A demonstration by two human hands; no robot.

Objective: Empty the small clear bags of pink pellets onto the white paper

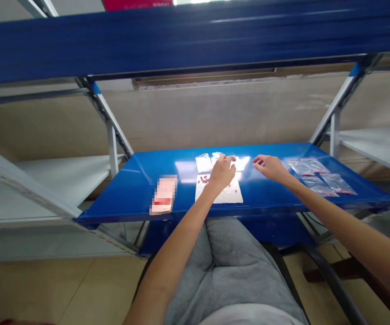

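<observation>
Fingers of the left hand [222, 173] stand parted, those of the right hand [271, 168] curl with closure indeterminate, and the small dark-red beads [204, 179] cluster on the white sheet [220, 197], leftward and bodyward of the nearer left fingers.

Storeroom or workshop, blue metal shelf [265, 195], white shelves [62, 180], tiled floor [93, 289]

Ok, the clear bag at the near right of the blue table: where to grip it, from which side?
Probably the far edge of the clear bag, pinched from above by the right hand, the nearer one. The bag lies flat and its red contents look gathered toward the near end, leaving the far part thinner. Avoid its left edge: another bag lies close there.
</observation>
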